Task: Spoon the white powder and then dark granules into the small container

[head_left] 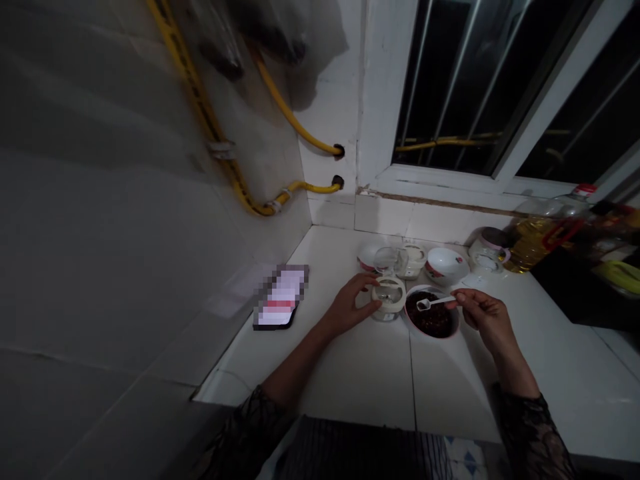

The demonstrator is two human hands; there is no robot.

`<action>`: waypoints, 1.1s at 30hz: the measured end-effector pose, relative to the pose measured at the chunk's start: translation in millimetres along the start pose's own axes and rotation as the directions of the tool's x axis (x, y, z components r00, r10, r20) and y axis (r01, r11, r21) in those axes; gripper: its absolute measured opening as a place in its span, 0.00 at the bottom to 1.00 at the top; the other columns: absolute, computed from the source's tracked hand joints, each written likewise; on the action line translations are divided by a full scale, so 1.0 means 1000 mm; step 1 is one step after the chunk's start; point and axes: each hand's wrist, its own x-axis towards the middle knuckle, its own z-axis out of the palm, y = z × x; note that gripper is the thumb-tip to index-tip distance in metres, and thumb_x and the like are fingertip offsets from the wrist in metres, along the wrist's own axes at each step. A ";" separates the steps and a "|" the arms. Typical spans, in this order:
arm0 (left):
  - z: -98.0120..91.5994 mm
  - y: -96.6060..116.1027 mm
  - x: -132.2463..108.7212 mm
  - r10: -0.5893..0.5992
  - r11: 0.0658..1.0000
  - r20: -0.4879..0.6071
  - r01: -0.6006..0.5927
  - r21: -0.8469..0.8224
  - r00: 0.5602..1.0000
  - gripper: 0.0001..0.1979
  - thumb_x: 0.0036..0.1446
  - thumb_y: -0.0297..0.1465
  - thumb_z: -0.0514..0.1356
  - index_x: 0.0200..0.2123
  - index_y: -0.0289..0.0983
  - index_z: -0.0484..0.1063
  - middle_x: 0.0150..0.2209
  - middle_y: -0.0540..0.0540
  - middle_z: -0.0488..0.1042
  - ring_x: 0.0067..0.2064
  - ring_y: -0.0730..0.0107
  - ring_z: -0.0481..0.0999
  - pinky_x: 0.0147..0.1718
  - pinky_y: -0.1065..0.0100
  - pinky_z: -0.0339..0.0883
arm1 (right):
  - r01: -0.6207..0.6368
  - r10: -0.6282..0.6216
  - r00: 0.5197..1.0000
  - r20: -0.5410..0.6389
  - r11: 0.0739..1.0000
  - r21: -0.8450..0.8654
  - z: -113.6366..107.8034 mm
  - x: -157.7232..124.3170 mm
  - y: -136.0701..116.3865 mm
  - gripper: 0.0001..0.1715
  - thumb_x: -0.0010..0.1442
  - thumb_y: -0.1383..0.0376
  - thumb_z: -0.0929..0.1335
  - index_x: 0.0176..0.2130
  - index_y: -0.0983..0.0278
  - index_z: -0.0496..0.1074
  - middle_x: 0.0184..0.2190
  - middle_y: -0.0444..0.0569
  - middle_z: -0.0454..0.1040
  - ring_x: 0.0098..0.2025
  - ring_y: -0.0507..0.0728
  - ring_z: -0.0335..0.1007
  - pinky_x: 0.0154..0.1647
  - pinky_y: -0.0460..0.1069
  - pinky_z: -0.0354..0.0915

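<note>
Bowl (421,289): right of centre and a little low in the frame, white with a pale pink rim; we see a dark, lumpy mixture (432,321) already in it.
Small jar (389,311): just left of that bowl, with its top appearing open and its pale contents hard for us to make out.
Progress: we judge the work to be under way, with the mixture in place and the spoon out; how much measuring or mixing remains, we cannot tell.
Left hand (347,305): moderately spread, thumb and fingers curved around the jar's left side, holding it at the rim.
Right hand (483,313): nearly closed, fingertips pinching the handle of a small white spoon (439,302).
Spoon's scoop: above the left part of the mixture; we cannot tell whether it carries anything.
Behind the hands: right of centre, we find a second jar (413,263) and another white bowl (445,260).
Phone (283,299): left of centre, lying on the pale counter (360,373), its lit screen blurred.
</note>
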 end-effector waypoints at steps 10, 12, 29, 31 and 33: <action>0.000 -0.002 0.000 0.037 0.999 -0.008 -0.037 0.038 0.999 0.14 0.59 0.36 0.62 0.47 0.40 0.70 0.53 0.39 0.73 0.55 0.58 0.73 0.50 0.58 0.70 | 0.064 -0.039 0.992 0.118 0.976 -0.207 0.014 -0.010 -0.006 0.26 0.48 0.43 0.73 0.30 0.64 0.80 0.24 0.52 0.81 0.23 0.55 0.68 0.25 0.48 0.64; 0.000 -0.002 0.000 0.035 0.998 -0.006 -0.035 0.044 0.999 0.13 0.59 0.35 0.62 0.47 0.40 0.70 0.53 0.39 0.73 0.55 0.58 0.73 0.50 0.59 0.70 | 0.033 -0.011 0.994 0.110 0.980 -0.197 0.012 -0.009 -0.007 0.26 0.47 0.44 0.73 0.29 0.64 0.80 0.22 0.52 0.80 0.20 0.53 0.64 0.22 0.47 0.59; 0.001 -0.004 -0.001 0.040 0.999 -0.015 -0.039 0.026 0.999 0.14 0.59 0.34 0.62 0.48 0.39 0.69 0.54 0.38 0.72 0.56 0.56 0.72 0.47 0.60 0.71 | -0.230 0.225 0.973 0.056 0.968 0.101 0.002 0.001 -0.004 0.17 0.39 0.55 0.76 0.26 0.66 0.78 0.18 0.51 0.78 0.11 0.45 0.48 0.13 0.45 0.39; 0.002 -0.005 -0.001 0.039 0.999 -0.015 -0.039 0.029 0.999 0.14 0.59 0.34 0.62 0.48 0.39 0.69 0.54 0.38 0.72 0.56 0.56 0.72 0.47 0.60 0.71 | -0.201 0.199 0.980 0.027 0.970 0.134 0.004 0.002 -0.005 0.18 0.39 0.55 0.77 0.25 0.66 0.77 0.18 0.51 0.78 0.11 0.45 0.47 0.13 0.45 0.39; 0.002 -0.005 -0.001 0.040 0.999 -0.013 -0.039 0.032 0.999 0.14 0.59 0.34 0.62 0.48 0.40 0.69 0.53 0.38 0.72 0.55 0.56 0.73 0.47 0.60 0.72 | -0.159 0.160 0.987 0.005 0.974 0.161 0.008 0.003 -0.008 0.19 0.39 0.54 0.77 0.26 0.65 0.77 0.19 0.51 0.79 0.11 0.45 0.46 0.13 0.45 0.40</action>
